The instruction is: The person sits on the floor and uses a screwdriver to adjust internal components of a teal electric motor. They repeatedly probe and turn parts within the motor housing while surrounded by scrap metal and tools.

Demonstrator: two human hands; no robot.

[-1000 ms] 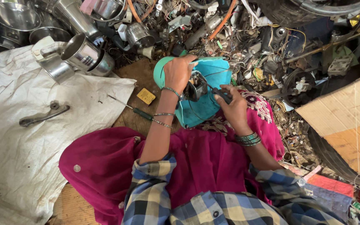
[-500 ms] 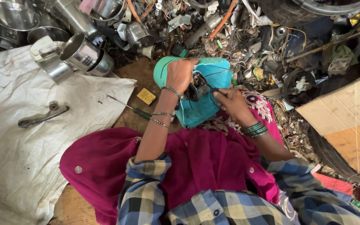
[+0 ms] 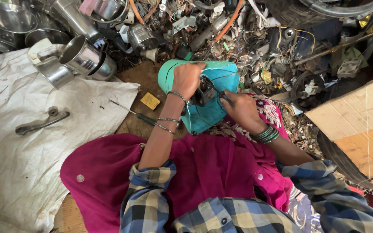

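1. Scrap covers the ground along the far edge: steel pots and canisters (image 3: 80, 54) at the far left corner, tangled wires and metal bits (image 3: 247, 39) across the middle and right.
2. White cloth (image 3: 18, 168) spreads over the left side; a grey metal lever (image 3: 39, 123) lies on it, well apart from the hands.
3. Just past the cloth's right edge a screwdriver (image 3: 137, 114) rests on a wooden board (image 3: 141, 77), with a small yellow block (image 3: 150, 100) beside it.
4. Left hand (image 3: 187, 78) is closed over the top of a teal plastic casing (image 3: 203, 114), which sits at the centre above the lap draped in magenta fabric (image 3: 203, 168).
5. Right hand (image 3: 240, 110) holds a thin dark tool (image 3: 222, 96) in a narrow grip, its tip at the dark part (image 3: 203, 91) inside the casing.
6. Brown cardboard (image 3: 355, 125) lies at the right edge.
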